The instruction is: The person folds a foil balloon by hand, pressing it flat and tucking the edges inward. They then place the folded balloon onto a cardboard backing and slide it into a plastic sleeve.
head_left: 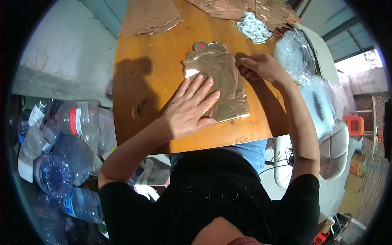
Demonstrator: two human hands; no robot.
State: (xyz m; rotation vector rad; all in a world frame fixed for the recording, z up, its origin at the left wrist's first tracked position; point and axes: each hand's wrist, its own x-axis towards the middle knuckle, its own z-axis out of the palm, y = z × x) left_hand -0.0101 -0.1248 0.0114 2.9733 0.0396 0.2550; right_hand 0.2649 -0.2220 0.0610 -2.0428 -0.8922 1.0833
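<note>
A shiny gold foil pouch (220,69) lies flat on the wooden table (147,81) in front of me. My left hand (192,108) rests palm down on its lower left part, fingers spread, pressing it flat. My right hand (261,67) is at the pouch's upper right edge, fingers curled and pinching that edge. At the pouch's far end a small red mark shows on a tab.
Stacks of copper-coloured foil sheets (149,16) lie at the table's far end, with a bundle of white loops (254,27) and a clear plastic bag (292,53) at the right. Several empty plastic bottles (61,147) are piled on the floor at left. A white chair (332,151) stands right.
</note>
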